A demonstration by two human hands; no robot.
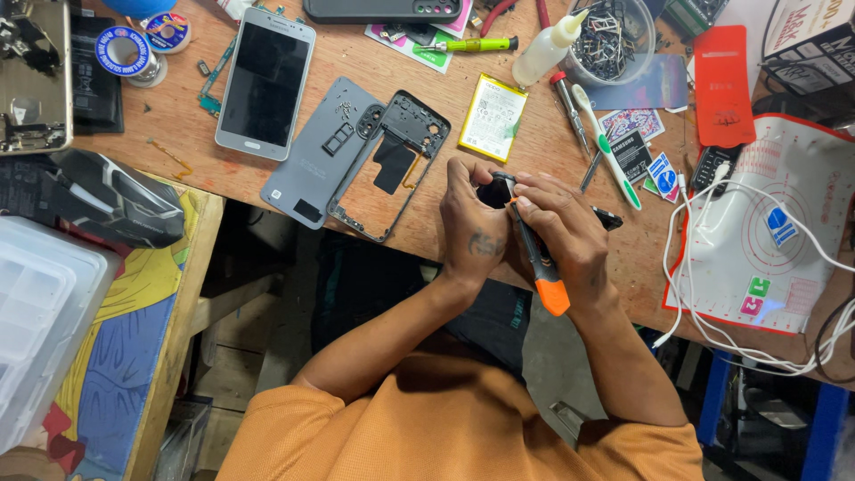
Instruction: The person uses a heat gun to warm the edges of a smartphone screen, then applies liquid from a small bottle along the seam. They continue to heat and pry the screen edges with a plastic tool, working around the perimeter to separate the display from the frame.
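Head view. The left hand (470, 230) was curled around a small dark part (492, 192), fingers closed on it, holding it just above the near edge of the bench (427, 223). The right hand (563, 233) was clamped on a screwdriver (537, 258) with a black-and-orange handle. Its tip end met the part between the two hands; the tip itself was hidden by the fingers.

Progress, as judged from the layout: disassembly appeared well advanced. A grey back cover (316, 153) lay flat on the bench, with a dark frame (392, 165) touching and partly overlapping its right side. A battery (492, 117) lay apart, just beyond the frame. A whole phone (265, 82) lay face up further left. Work on the small part seemed in hand and unfinished; whether a screw was going in or coming out could not be told.

Orientation: the screwdriver's long axis ran diagonally, orange butt toward the person and to the right, working end pointing away and left into the part. The part's own axis could not be made out.
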